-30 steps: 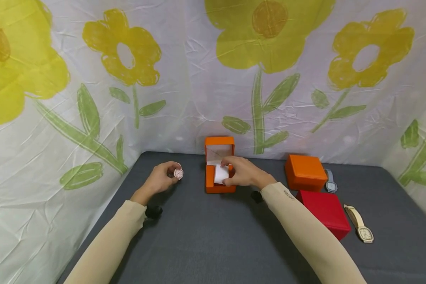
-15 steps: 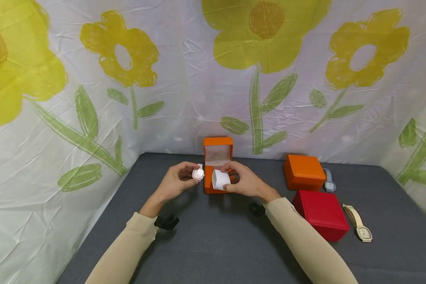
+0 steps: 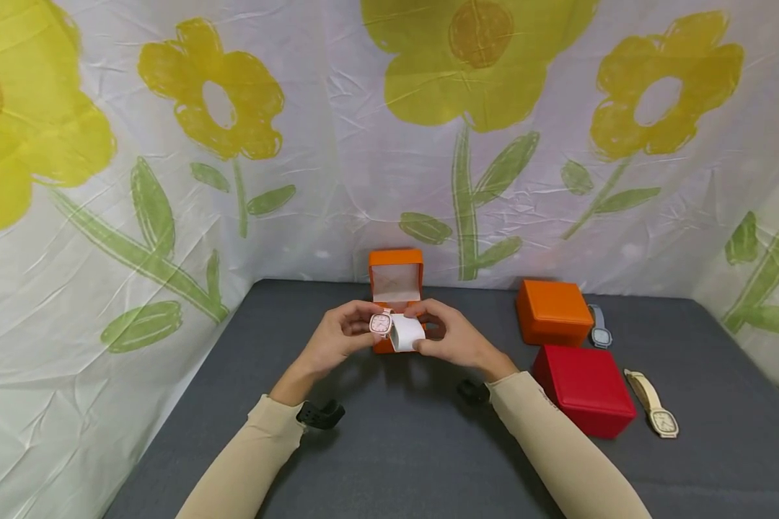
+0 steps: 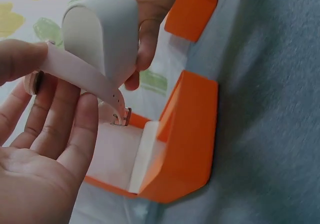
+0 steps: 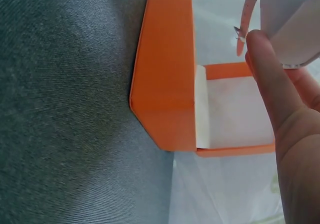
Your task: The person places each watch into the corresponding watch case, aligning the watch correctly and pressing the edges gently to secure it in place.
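Observation:
My left hand [image 3: 339, 337] pinches a pale pink wristwatch [image 3: 381, 324] between thumb and fingers, its square face turned up toward the head camera. A white watch pillow [image 3: 409, 334] is gripped by my right hand [image 3: 453, 336] from its right side. In the left wrist view the buckled pink strap [image 4: 82, 77] loops close against the open end of the pillow [image 4: 117, 34], overlapping its lower edge. Behind and below both hands stands an orange watch box [image 3: 396, 257] with its lid up. From the head camera, the hands hide most of the box's base.
To the right sit a closed orange box [image 3: 554, 311] and a closed red box [image 3: 584, 389]. Beside them lie a blue-grey watch [image 3: 600, 333] and a cream watch [image 3: 656, 411]. A flowered white curtain [image 3: 337, 180] hangs behind the dark grey tabletop [image 3: 389, 461].
My left hand has brought the pink watch rightward to the pillow. My right hand has lifted the pillow out of the orange box and tilted it toward the watch.

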Demonstrator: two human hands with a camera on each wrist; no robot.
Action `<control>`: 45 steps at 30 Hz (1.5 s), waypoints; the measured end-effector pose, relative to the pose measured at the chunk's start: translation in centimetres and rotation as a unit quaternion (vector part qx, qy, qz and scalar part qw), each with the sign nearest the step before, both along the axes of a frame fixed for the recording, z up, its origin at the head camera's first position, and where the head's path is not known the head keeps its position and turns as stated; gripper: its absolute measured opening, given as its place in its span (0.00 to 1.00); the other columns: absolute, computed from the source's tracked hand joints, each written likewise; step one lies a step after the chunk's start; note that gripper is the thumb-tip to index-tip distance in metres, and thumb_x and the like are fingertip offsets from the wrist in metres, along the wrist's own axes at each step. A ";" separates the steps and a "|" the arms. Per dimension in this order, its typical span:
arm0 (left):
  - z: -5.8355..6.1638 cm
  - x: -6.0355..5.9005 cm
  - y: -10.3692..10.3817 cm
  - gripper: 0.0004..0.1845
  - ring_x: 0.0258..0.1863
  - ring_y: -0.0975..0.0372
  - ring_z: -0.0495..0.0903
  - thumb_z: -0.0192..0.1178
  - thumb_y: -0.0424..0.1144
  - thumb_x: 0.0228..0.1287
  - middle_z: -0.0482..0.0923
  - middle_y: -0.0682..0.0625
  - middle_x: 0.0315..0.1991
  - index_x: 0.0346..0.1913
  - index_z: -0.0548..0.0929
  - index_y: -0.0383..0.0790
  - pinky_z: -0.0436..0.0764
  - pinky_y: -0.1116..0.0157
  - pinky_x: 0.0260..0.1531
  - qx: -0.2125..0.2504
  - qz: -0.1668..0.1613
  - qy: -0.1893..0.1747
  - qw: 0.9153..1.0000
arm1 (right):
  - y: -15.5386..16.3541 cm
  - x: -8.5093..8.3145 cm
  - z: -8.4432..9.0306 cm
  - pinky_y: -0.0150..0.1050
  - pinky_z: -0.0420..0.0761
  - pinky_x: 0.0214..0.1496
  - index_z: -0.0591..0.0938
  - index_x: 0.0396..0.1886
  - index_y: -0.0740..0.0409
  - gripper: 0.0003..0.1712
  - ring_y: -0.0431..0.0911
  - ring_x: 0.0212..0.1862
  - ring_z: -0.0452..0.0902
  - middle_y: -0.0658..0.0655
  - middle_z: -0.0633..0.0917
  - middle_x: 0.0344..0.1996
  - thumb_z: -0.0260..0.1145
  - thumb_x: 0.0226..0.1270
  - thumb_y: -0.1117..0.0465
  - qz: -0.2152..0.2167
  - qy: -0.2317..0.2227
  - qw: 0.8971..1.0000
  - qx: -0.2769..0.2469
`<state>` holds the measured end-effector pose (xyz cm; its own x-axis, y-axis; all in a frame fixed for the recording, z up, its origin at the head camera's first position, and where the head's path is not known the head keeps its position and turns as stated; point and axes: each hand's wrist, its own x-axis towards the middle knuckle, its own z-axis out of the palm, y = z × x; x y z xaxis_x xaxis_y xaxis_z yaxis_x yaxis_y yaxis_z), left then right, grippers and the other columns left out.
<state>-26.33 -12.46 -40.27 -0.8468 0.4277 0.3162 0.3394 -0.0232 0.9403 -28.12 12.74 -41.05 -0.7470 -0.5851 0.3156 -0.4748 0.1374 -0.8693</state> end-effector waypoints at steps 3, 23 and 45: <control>-0.2 0.2 0.3 0.21 0.42 0.57 0.81 0.64 0.26 0.58 0.77 0.39 0.48 0.56 0.76 0.30 0.82 0.62 0.39 0.002 -0.015 -0.012 1.000 | -0.1 0.4 0.4 0.56 0.75 0.51 0.75 0.56 0.59 0.24 0.57 0.54 0.72 0.58 0.75 0.54 0.65 0.58 0.72 0.000 0.000 1.000 0.006; -0.6 0.9 0.8 0.22 0.38 0.57 0.81 0.62 0.22 0.59 0.74 0.34 0.49 0.56 0.72 0.24 0.82 0.57 0.41 0.033 -0.041 -0.047 0.998 | -0.2 0.1 -0.4 0.56 0.78 0.50 0.79 0.52 0.53 0.22 0.57 0.52 0.75 0.52 0.77 0.50 0.72 0.57 0.61 -0.036 0.049 0.998 0.005; 0.0 0.9 0.6 0.32 0.55 0.43 0.73 0.69 0.23 0.51 0.69 0.34 0.57 0.61 0.70 0.31 0.75 0.45 0.50 -0.024 -0.010 0.022 0.999 | -0.1 1.9 1.8 0.61 0.75 0.52 0.75 0.56 0.66 0.27 0.62 0.55 0.73 0.63 0.76 0.53 0.71 0.56 0.71 -0.014 -0.007 0.999 -0.028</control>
